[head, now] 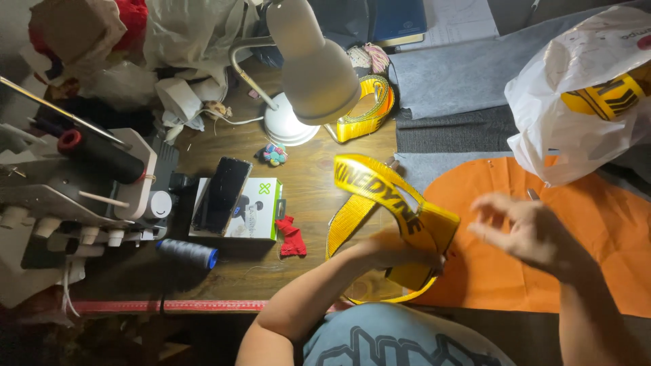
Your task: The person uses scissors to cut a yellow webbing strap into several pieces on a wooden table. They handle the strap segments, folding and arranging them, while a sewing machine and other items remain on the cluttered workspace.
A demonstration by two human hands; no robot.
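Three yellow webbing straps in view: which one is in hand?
The looped yellow strap at table centre: the left hand grips its folded end. The coiled strap lies untouched by the lamp base; the third sits inside the white bag.

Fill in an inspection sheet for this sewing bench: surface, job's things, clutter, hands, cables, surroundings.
Surface: wooden table, partly covered by grey felt.
Job's things: yellow webbing strap with black lettering, looped; orange fabric under it.
Clutter: phone on a white box, grey thread spool, red scrap, white plastic bag, second strap roll.
Hands: left hand grips the strap; right hand open above the orange fabric, blurred.
Cables: lamp cord beside the desk lamp.
Surroundings: sewing machine at left; piled cloth behind.
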